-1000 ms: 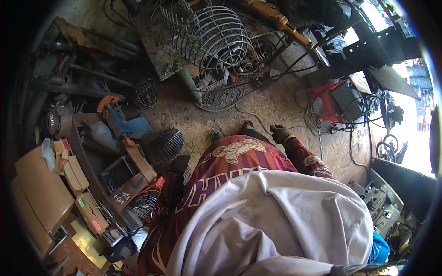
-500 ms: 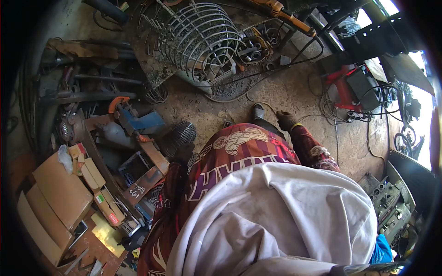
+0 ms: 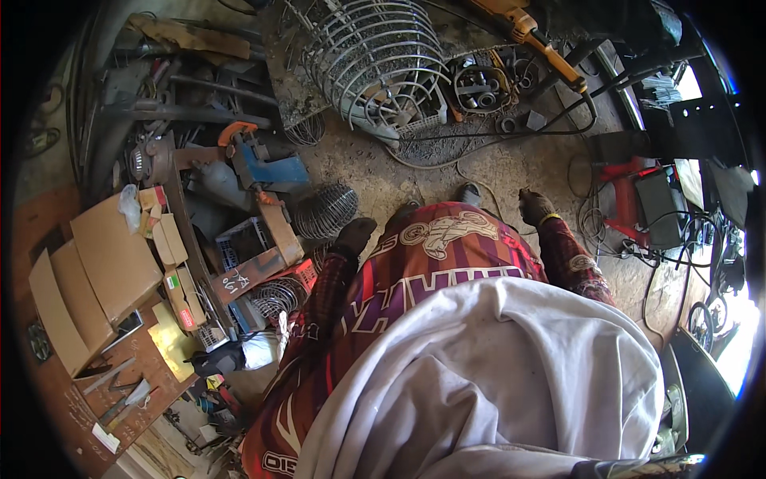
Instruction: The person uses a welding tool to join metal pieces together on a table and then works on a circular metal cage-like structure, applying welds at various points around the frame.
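Note:
My left hand point(image 3: 356, 236), in a dark glove, hangs beside my left hip with its fingers curled. Nothing shows in it. Just beyond it lies a rounded coil-like wire cage point(image 3: 325, 211), and I see no contact between them. On the other side of my body, my right hand point(image 3: 536, 208), also gloved and with a yellow band at the wrist, is held over the concrete floor point(image 3: 511, 172). Its fingers are bent and nothing is visible in them.
Ahead stands a large cage of metal rings point(image 3: 375, 60) beside an orange power tool point(image 3: 531, 36). A red and grey machine point(image 3: 626, 199) with loose cables is at right. At left are a blue metal machine point(image 3: 271, 169), a workbench point(image 3: 132, 359) and a cardboard box point(image 3: 112, 271).
The surroundings have shifted in view as my body turned. My left hand has come forward out of the shade beside the wire cage, and my right hand has swung slightly outward.

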A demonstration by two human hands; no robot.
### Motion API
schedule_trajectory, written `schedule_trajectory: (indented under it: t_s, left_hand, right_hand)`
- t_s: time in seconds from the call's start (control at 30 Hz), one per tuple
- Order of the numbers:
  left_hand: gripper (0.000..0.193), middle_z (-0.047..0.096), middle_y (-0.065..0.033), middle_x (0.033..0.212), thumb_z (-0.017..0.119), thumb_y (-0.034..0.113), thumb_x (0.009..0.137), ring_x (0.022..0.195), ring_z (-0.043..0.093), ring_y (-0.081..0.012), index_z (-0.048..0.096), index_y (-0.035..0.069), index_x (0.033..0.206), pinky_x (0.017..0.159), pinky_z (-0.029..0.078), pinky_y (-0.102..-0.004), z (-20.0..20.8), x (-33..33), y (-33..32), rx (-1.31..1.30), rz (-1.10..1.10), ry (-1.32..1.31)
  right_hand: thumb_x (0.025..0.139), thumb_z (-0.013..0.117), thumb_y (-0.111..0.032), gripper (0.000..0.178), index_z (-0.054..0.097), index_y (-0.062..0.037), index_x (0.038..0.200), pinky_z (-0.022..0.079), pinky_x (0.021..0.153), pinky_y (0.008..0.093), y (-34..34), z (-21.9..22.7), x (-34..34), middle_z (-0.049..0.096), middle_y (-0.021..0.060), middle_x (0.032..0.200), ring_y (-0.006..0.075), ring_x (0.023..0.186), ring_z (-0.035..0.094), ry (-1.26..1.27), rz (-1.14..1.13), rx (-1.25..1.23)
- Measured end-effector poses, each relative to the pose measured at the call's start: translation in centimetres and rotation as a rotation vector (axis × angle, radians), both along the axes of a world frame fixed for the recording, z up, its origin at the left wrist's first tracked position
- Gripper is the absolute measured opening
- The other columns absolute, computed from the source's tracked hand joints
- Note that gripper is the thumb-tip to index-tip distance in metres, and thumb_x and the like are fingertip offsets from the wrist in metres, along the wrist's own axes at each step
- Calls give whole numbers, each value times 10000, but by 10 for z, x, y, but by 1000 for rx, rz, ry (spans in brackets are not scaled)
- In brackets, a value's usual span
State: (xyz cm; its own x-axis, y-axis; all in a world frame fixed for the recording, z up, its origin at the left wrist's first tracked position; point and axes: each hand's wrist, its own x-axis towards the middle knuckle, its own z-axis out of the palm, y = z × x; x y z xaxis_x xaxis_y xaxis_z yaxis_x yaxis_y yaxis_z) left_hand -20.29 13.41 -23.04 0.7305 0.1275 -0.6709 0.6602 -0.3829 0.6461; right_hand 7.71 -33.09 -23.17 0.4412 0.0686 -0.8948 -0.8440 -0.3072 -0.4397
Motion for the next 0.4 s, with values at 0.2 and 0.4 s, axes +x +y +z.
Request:
schedule_trajectory:
  t_s: [0.2,0.4]
  left_hand:
    - [370,687,-148,1028,520,327,924,948,647,-275,677,22,1062,845,490,-381,-39,-52,-11,-42,-96,-207]
    - [371,663,-191,1112,514,334,928,1023,627,-259,669,40,1093,897,469,-405,-43,-66,-20,-137,101,11]
  right_hand:
    - [933,603,-414,250,561,-168,916,341,418,337,-4,3,12,482,8,616,154,472,448,-60,28,-44]
    - [890,656,-444,357,557,-143,1054,372,429,369,-7,-26,-4,544,67,670,203,507,507,17,93,-5]
